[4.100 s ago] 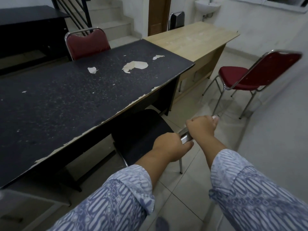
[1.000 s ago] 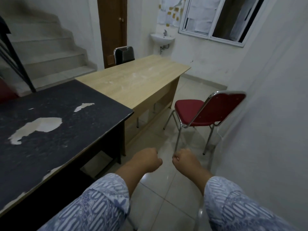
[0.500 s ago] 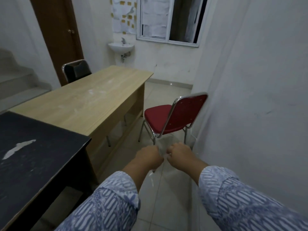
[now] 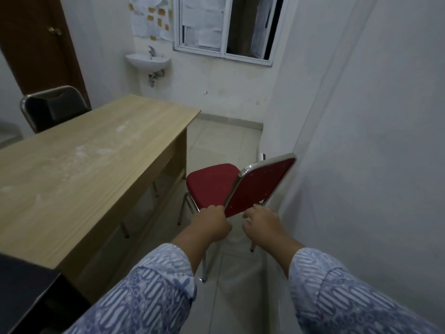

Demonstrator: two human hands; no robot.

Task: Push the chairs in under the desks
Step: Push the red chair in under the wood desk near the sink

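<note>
A red chair (image 4: 212, 185) with a chrome frame stands on the tiled floor, pulled out from the light wooden desk (image 4: 96, 169) and close to the white wall on the right. Its backrest (image 4: 261, 184) faces me. My left hand (image 4: 212, 225) and my right hand (image 4: 263, 225) are both curled into fists just in front of the backrest's lower edge, one at each bottom corner. I cannot tell whether they touch the frame. A black chair (image 4: 53, 107) sits on the desk's far side.
The corner of a black desk (image 4: 21, 285) lies at the lower left. The white wall (image 4: 361, 165) runs close along the right, leaving a narrow aisle. A wash basin (image 4: 148, 61), a window (image 4: 224, 25) and a brown door (image 4: 36, 44) are at the back.
I have left the black chair at the black desk and walked towards the red chair. It is now much nearer, and my fists have come up to its backrest.
</note>
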